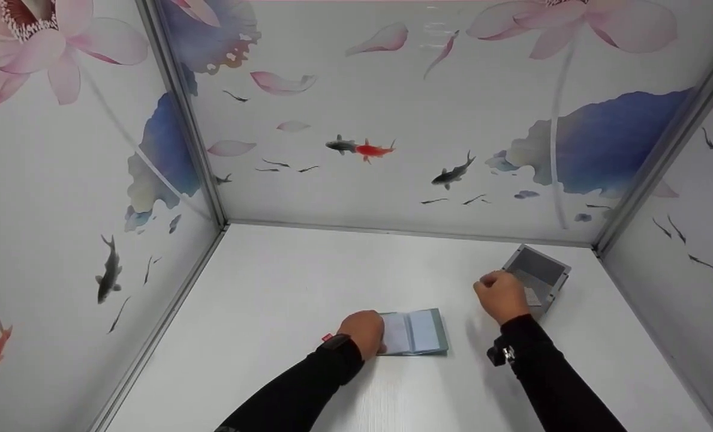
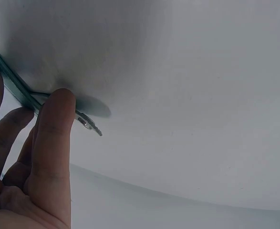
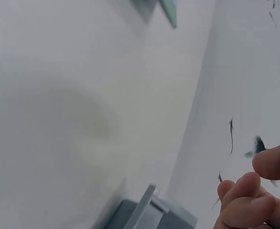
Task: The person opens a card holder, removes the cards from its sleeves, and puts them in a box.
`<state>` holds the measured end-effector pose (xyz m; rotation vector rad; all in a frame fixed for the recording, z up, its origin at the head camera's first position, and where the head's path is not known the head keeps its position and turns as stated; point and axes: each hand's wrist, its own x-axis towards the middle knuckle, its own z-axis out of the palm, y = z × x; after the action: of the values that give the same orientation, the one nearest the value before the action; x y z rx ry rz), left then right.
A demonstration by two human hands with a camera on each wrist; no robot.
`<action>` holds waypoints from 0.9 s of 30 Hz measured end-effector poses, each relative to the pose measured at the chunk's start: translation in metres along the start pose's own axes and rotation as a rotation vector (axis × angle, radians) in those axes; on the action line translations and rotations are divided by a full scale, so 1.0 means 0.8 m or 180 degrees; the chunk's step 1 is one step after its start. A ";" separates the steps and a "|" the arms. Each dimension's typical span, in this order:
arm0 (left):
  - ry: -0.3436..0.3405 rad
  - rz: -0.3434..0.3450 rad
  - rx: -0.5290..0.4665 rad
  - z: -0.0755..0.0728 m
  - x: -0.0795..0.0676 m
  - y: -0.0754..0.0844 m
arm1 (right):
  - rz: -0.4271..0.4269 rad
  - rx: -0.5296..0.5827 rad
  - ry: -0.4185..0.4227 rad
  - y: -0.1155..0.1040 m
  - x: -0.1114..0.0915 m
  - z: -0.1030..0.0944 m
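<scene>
A small booklet (image 1: 422,330) with a green cover lies spread on the white table, its pale blue pages facing up. My left hand (image 1: 363,333) grips its left side. In the left wrist view the fingers (image 2: 54,143) are at the booklet's green edge (image 2: 15,86), and a strap-like tab with a shiny bit sticks out past them. My right hand (image 1: 503,297) is raised beside the grey box (image 1: 539,264), fingers curled in. The right wrist view shows its thumb and fingers (image 3: 249,210) bent close together, with nothing visible between them.
The box stands at the table's back right and has a pale flat piece (image 1: 532,296) inside, partly behind the right hand. White panels printed with lotus and fish enclose the table (image 1: 308,264) at the left, back and right, joined by metal corner posts (image 1: 182,114).
</scene>
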<state>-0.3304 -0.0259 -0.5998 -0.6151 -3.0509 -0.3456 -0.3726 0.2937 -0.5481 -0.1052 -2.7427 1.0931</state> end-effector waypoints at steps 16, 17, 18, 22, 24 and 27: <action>-0.0129 -0.0020 -0.0065 -0.010 -0.002 0.000 | -0.0129 0.0391 -0.1116 -0.072 -0.051 0.102; -0.0154 -0.0021 -0.0069 -0.011 -0.002 0.000 | -0.0175 0.0332 -0.1130 -0.075 -0.053 0.107; -0.0175 -0.0016 -0.0077 -0.012 -0.002 0.000 | -0.0230 0.0273 -0.1144 -0.078 -0.055 0.111; -0.0174 0.0059 -0.0080 -0.015 -0.002 -0.002 | -0.0486 0.0057 -0.1231 -0.088 -0.063 0.125; -0.0154 0.0108 -0.0085 -0.012 0.000 -0.005 | -0.0564 -0.0053 -0.1307 -0.092 -0.067 0.130; 0.0001 0.0201 -0.0031 0.013 0.010 -0.019 | -0.0630 -0.0213 -0.1404 -0.097 -0.074 0.137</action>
<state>-0.3435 -0.0340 -0.6123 -0.7101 -3.0232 -0.3592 -0.3365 0.1555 -0.5813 0.4409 -3.0825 1.0751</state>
